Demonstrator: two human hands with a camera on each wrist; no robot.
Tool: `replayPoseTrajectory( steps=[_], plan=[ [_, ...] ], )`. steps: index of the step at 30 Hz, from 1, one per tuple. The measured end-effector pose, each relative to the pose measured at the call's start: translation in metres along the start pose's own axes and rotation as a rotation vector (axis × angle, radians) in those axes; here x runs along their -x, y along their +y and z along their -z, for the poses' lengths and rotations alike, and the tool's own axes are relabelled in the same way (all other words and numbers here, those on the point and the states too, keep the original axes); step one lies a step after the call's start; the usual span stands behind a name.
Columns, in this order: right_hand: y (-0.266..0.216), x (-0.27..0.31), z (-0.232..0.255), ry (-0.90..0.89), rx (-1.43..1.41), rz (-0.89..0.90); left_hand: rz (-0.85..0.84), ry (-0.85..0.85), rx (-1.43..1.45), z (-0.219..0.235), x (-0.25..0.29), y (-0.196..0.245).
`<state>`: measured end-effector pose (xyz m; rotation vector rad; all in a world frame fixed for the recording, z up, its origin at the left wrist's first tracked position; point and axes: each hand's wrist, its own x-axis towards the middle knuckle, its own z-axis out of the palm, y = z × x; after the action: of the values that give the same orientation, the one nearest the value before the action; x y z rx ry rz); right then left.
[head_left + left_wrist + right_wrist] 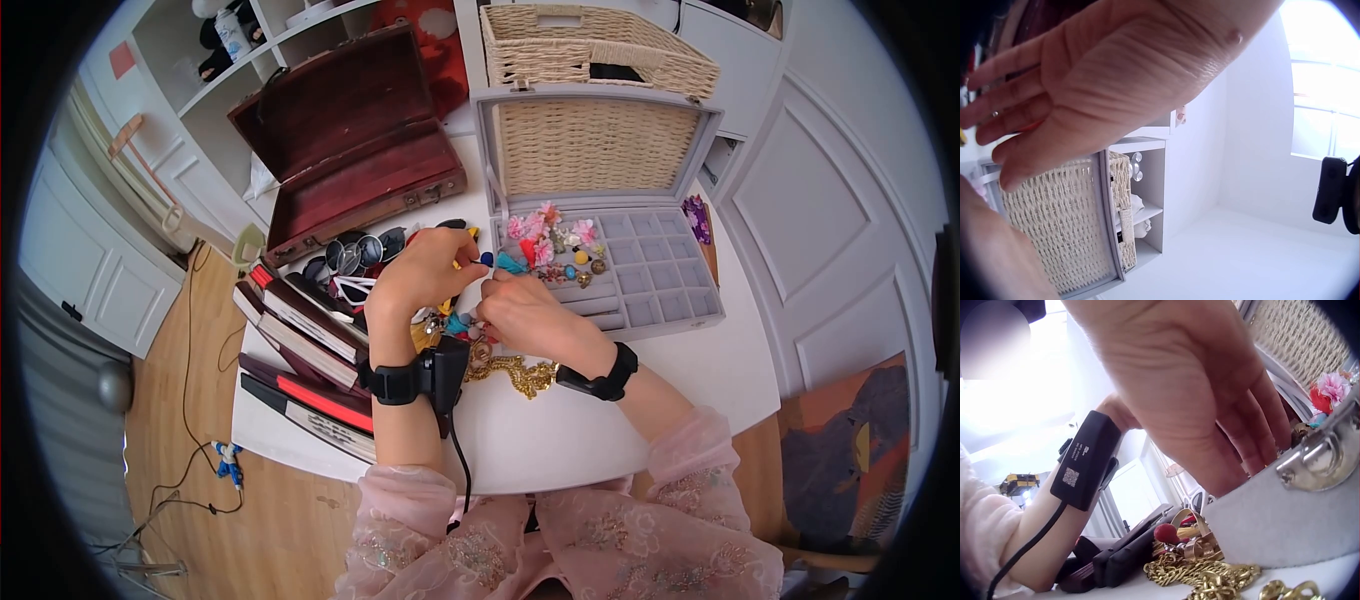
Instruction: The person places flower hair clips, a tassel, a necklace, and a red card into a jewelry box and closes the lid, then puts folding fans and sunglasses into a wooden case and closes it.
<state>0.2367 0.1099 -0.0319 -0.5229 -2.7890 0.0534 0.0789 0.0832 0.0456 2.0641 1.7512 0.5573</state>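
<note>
My left hand bends over the accessories left of a grey jewelry box, its thumb and fingertips pinching beside a small dark blue ball. Close below, my right hand reaches across the box's front left corner with bent fingers, fingertips almost meeting the left hand's. What the right fingertips hold, I cannot tell. Pink and red flower pieces and colored beads lie in the box's left part. Gold chains are piled on the table under the right wrist.
An open dark red case stands behind, with sunglasses in front of it. Notebooks are stacked at the left. The box's lid is raised before a wicker basket. A cable hangs from the left wrist camera.
</note>
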Motion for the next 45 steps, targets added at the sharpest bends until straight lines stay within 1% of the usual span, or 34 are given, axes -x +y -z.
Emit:
replayPoseTrajectory(
  steps=[8,10,12,13,15,19,23,25,27,28,32,34,36,39,40,43,44,45],
  plan=[
    [-0.01,-0.001,0.001,0.018,0.061,-0.033,0.036,-0.013,0.014,0.001,0.0,0.004],
    [-0.011,0.0,-0.001,0.053,0.064,-0.038,0.04,-0.016,0.003,-0.001,-0.001,0.002],
    [-0.011,-0.001,-0.002,0.058,0.075,-0.026,-0.029,-0.004,-0.061,-0.004,-0.003,-0.005],
    [-0.011,-0.001,-0.002,0.062,0.087,-0.013,-0.03,-0.006,-0.062,-0.004,-0.003,-0.004],
    [-0.009,-0.001,-0.004,0.072,0.067,-0.009,0.004,-0.022,-0.048,-0.003,-0.003,-0.002],
    [-0.006,-0.002,-0.003,0.066,0.028,-0.013,0.001,-0.016,-0.048,-0.004,-0.003,-0.003],
    [-0.005,-0.003,0.012,0.028,-0.054,-0.079,-0.027,0.002,-0.044,-0.005,-0.002,-0.006],
    [-0.005,-0.003,0.023,0.003,-0.142,-0.157,-0.034,0.012,-0.039,-0.004,-0.002,-0.005],
    [0.0,-0.002,0.031,0.022,-0.17,-0.161,0.022,-0.008,0.016,-0.002,-0.001,0.0],
    [0.003,-0.001,0.035,0.043,-0.198,-0.164,0.023,-0.008,0.016,-0.001,-0.001,0.001],
    [0.016,0.006,0.056,0.038,-0.165,-0.18,0.02,-0.019,0.007,-0.002,-0.002,0.0],
    [0.024,0.011,0.068,0.023,-0.201,-0.245,0.019,-0.021,0.01,-0.002,-0.002,0.0],
    [0.034,0.017,0.076,0.031,-0.2,-0.267,0.012,-0.022,-0.011,-0.003,-0.002,0.001],
    [0.047,0.024,0.078,0.07,-0.17,-0.289,0.019,-0.029,-0.023,-0.003,-0.002,0.004],
    [0.049,0.025,0.078,0.101,-0.14,-0.289,0.017,-0.031,-0.024,-0.003,-0.002,0.005],
    [0.05,0.026,0.08,0.119,-0.111,-0.316,0.027,-0.043,-0.025,-0.003,-0.002,0.007],
    [0.05,0.027,0.08,0.12,-0.112,-0.318,0.026,-0.043,-0.026,-0.003,-0.002,0.007],
    [0.051,0.027,0.081,0.068,-0.095,-0.316,0.025,-0.041,-0.026,-0.003,-0.002,0.008]
  ],
)
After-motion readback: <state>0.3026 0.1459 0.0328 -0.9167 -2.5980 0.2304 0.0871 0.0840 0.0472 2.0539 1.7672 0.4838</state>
